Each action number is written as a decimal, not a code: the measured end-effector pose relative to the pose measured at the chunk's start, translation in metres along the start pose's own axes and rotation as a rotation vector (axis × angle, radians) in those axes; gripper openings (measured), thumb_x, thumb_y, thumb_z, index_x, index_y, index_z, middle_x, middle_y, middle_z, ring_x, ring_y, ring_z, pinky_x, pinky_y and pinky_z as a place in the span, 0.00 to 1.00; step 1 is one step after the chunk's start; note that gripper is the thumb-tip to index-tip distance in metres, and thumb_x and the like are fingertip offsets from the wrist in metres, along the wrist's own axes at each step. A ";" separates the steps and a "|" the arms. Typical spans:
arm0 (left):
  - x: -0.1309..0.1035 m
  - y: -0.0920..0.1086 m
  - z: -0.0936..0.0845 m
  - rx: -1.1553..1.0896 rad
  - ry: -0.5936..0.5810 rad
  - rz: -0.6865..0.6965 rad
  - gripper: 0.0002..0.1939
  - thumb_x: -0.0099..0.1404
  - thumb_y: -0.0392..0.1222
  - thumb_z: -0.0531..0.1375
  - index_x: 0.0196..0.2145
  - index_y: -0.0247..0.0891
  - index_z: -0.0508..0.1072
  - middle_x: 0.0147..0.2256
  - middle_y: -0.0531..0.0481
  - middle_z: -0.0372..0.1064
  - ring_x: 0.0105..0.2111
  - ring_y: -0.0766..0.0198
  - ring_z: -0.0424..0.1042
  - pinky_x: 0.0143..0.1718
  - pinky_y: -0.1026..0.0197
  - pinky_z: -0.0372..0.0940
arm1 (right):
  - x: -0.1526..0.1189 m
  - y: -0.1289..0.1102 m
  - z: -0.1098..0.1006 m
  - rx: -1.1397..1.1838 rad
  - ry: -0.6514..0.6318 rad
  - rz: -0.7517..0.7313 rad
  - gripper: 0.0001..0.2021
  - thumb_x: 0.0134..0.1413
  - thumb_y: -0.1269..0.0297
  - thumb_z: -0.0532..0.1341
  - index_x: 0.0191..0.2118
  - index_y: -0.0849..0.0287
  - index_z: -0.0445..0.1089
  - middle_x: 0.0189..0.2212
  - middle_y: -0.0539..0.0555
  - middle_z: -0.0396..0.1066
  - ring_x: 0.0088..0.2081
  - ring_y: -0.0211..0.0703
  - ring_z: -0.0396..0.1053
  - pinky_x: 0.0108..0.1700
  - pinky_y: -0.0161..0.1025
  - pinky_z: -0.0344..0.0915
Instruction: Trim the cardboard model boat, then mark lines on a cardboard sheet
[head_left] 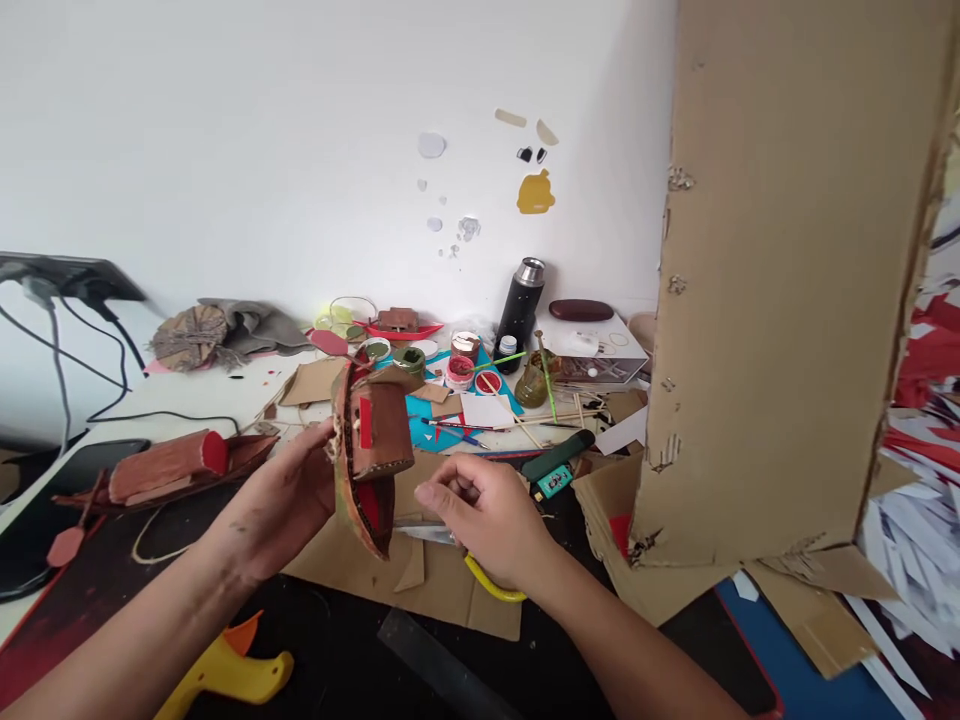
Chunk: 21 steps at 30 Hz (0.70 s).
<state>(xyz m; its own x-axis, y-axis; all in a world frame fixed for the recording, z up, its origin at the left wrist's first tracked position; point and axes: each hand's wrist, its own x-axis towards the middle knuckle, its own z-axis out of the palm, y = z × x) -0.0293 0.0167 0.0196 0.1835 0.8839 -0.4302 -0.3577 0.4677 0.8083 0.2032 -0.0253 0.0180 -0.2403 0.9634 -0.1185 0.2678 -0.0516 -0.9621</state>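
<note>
Boat (386, 430) of painted cardboard rests tilted on its side in your left hand (294, 490), its cabin turned to the right; that hand is clamped on the hull from the left. Keep the grip light: the thin rim would likely crease under a hard squeeze. Your right hand (484, 505) hovers just right of the boat's near end, fingers curled, thumb and forefinger close; I cannot tell whether they pinch anything. Scissors (495, 588) with a yellow handle show under that hand, blades reaching left towards the boat; whether your fingers hook the handle is hidden. Mind those blades against the hull. Rather than bending your wrist, roll the boat until the red strip (365, 424) on the cabin faces you, and steady your forearm above the cardboard sheet (480, 605) on the near desk.
</note>
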 end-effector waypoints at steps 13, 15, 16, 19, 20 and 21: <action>-0.004 -0.008 0.008 0.018 0.036 0.188 0.29 0.56 0.58 0.77 0.52 0.46 0.81 0.56 0.46 0.81 0.52 0.51 0.80 0.46 0.58 0.78 | 0.010 0.028 0.004 0.445 -0.036 0.046 0.38 0.54 0.28 0.69 0.57 0.55 0.73 0.36 0.51 0.70 0.30 0.40 0.71 0.26 0.34 0.63; -0.004 -0.011 0.012 0.022 0.009 0.219 0.29 0.58 0.57 0.75 0.55 0.48 0.80 0.58 0.46 0.80 0.56 0.49 0.78 0.52 0.55 0.78 | 0.011 0.031 0.006 0.477 -0.035 0.043 0.39 0.54 0.29 0.70 0.60 0.53 0.72 0.40 0.53 0.72 0.33 0.42 0.72 0.26 0.35 0.65; -0.004 -0.013 0.014 0.024 -0.001 0.237 0.28 0.60 0.57 0.75 0.56 0.49 0.80 0.59 0.47 0.79 0.58 0.49 0.77 0.55 0.53 0.76 | 0.011 0.033 0.007 0.491 -0.041 0.040 0.39 0.54 0.29 0.70 0.61 0.53 0.72 0.42 0.54 0.73 0.34 0.42 0.72 0.27 0.35 0.66; -0.005 -0.019 0.019 0.040 -0.026 0.281 0.27 0.64 0.57 0.72 0.58 0.52 0.77 0.61 0.48 0.76 0.61 0.50 0.74 0.61 0.50 0.73 | 0.012 0.035 0.010 0.518 -0.048 0.017 0.37 0.56 0.32 0.70 0.62 0.53 0.71 0.45 0.56 0.75 0.39 0.46 0.73 0.33 0.39 0.70; -0.005 -0.021 0.021 0.047 -0.032 0.286 0.27 0.64 0.56 0.72 0.59 0.52 0.77 0.61 0.48 0.76 0.62 0.50 0.73 0.62 0.50 0.72 | 0.012 0.035 0.011 0.516 -0.036 0.006 0.36 0.57 0.33 0.71 0.61 0.53 0.72 0.47 0.57 0.76 0.42 0.48 0.74 0.38 0.41 0.72; -0.005 -0.023 0.021 0.056 -0.038 0.290 0.28 0.64 0.56 0.72 0.60 0.52 0.76 0.61 0.48 0.76 0.62 0.49 0.72 0.62 0.49 0.72 | 0.012 0.035 0.012 0.509 -0.019 -0.002 0.35 0.57 0.34 0.72 0.61 0.53 0.72 0.49 0.58 0.77 0.46 0.50 0.75 0.43 0.43 0.72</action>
<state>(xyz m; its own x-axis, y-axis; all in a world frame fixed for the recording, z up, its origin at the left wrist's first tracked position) -0.0026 0.0020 0.0119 0.1161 0.9797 -0.1637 -0.3495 0.1945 0.9165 0.1982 -0.0184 -0.0203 -0.2583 0.9590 -0.1164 -0.2203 -0.1758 -0.9595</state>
